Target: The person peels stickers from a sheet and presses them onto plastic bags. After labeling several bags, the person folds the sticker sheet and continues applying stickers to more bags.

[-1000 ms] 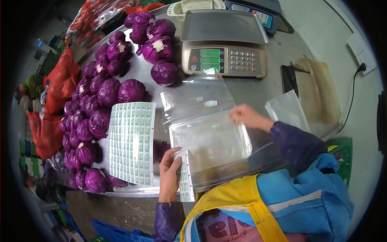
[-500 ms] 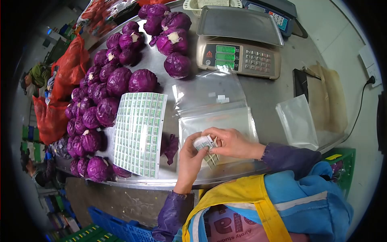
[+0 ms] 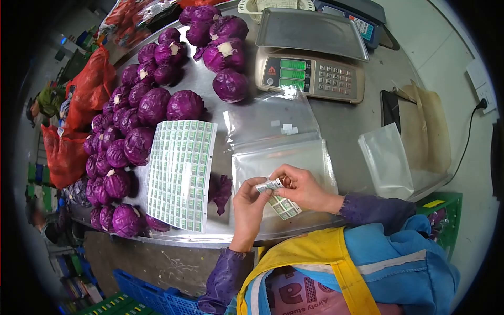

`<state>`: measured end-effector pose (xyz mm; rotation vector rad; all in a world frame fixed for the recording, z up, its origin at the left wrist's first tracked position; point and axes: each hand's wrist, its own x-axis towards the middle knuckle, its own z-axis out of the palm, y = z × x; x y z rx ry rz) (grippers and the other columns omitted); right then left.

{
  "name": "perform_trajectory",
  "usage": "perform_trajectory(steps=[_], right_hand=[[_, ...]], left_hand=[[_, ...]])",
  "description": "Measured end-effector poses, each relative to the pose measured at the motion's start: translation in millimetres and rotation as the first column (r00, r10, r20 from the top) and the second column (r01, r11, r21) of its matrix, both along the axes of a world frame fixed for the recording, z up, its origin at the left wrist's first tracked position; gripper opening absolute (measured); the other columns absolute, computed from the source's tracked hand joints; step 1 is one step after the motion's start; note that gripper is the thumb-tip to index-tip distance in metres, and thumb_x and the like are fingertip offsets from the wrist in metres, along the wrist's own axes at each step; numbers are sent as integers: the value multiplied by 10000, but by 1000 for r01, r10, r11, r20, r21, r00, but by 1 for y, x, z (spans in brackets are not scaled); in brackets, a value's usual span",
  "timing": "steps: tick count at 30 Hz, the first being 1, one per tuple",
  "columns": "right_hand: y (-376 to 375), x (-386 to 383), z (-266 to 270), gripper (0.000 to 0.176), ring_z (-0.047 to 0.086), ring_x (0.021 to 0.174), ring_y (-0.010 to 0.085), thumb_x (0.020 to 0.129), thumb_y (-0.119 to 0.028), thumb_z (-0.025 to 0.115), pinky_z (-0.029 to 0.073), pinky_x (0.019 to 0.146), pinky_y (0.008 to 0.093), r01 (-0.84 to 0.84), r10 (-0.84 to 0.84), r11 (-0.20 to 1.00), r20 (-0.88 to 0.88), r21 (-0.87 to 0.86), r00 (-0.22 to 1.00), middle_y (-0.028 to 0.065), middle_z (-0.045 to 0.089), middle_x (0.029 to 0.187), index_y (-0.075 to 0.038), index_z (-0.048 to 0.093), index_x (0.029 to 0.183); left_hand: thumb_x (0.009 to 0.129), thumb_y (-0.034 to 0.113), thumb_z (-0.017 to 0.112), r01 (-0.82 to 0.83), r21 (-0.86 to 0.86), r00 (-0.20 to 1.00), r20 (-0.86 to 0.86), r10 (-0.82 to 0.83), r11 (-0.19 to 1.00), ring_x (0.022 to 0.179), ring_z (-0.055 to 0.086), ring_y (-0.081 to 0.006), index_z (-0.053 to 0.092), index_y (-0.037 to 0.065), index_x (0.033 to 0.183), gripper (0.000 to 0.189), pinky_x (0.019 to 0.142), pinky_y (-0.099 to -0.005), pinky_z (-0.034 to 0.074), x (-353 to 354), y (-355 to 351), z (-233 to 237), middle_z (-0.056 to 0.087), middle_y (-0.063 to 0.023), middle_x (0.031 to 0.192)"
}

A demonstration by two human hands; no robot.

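Head view, and both hands were busy! The left hand had the curled upper end of a label strip pinched between thumb and fingers; the right hand gripped that same end from the other side. Between and just below the two hands, the strip's lower part slanted free, its rows of green-and-white stickers facing up. Right beneath them lay the stack of clear bags, and past the fingertips another clear bag with small white pieces on it.

Here was the risk: an uneven tug by either hand could have torn a sticker, and a bend too sharp could have lifted several at once. A loosened sticker might have clung to a fingertip, or landed crooked on the slick plastic below.

Near the left hand, a torn purple leaf; farther left, a big label sheet, then crowded red cabbages. Well beyond both hands stood the scale, all on the metal table.
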<state>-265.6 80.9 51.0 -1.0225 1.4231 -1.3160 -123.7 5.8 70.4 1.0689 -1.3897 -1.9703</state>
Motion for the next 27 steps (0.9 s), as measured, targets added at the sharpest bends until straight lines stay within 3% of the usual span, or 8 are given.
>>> perform_trajectory(steps=[3,5,10,14,17,21,24,27], right_hand=[[1,3,-1,282,512,611,109,728,-64,637,449,592,256,75,-76,997,114,10,991,44,549,768,-51,573,1003],[2,-1,9,256,467,676,8,779,56,584,393,569,172,-31,33,996,-21,89,999,-14,521,798,-26,547,1019],[3,3,-1,246,467,629,42,758,10,602,399,554,197,31,-31,1000,17,4,999,8,526,796,-33,568,998],[2,7,-2,194,482,596,75,734,-33,629,408,541,224,90,-89,996,130,0,988,31,533,783,-30,596,925],[5,3,7,120,459,659,12,800,45,592,401,571,179,28,-26,999,-46,37,999,-18,512,800,-17,574,901],[5,6,-1,67,457,642,21,808,18,611,397,567,181,85,-88,994,-33,-69,996,-17,511,786,-12,575,855],[7,1,-8,83,471,644,41,821,-44,627,396,569,190,59,-64,996,-70,-69,996,6,515,779,3,564,846],[6,-10,-8,144,492,662,67,852,-127,611,404,577,215,-75,77,997,-202,15,976,43,527,775,8,568,876]], left_hand=[[806,-58,592,11,46,1000,-19,-10,999,744,528,-58,534,-29,1049,251,656,-192,422,1,0,-1,593,-31,850],[809,-59,588,25,49,1000,-18,-24,998,753,531,-60,531,-27,1056,255,660,-194,425,1,1,-1,594,-34,861],[806,-63,588,52,-56,997,60,-49,997,762,531,-61,533,-23,1062,265,660,-190,421,3,1,-2,592,-35,872],[804,-62,592,44,1,999,1,-44,999,754,524,-54,534,-25,1074,279,648,-185,413,3,2,-3,594,-42,882],[813,-31,604,23,32,1000,-15,-22,999,718,517,-51,565,-29,1018,209,625,-189,410,3,2,0,601,-38,850],[835,48,619,10,-20,998,56,-9,1000,655,504,-56,603,-36,874,94,586,-203,403,4,3,-1,599,-20,747],[849,101,622,6,-83,995,96,2,997,607,471,-51,598,-22,787,140,547,-203,372,4,3,3,566,3,678],[853,151,631,24,-156,992,124,-4,987,558,415,-43,573,-3,710,218,501,-207,330,5,1,4,519,28,618]])
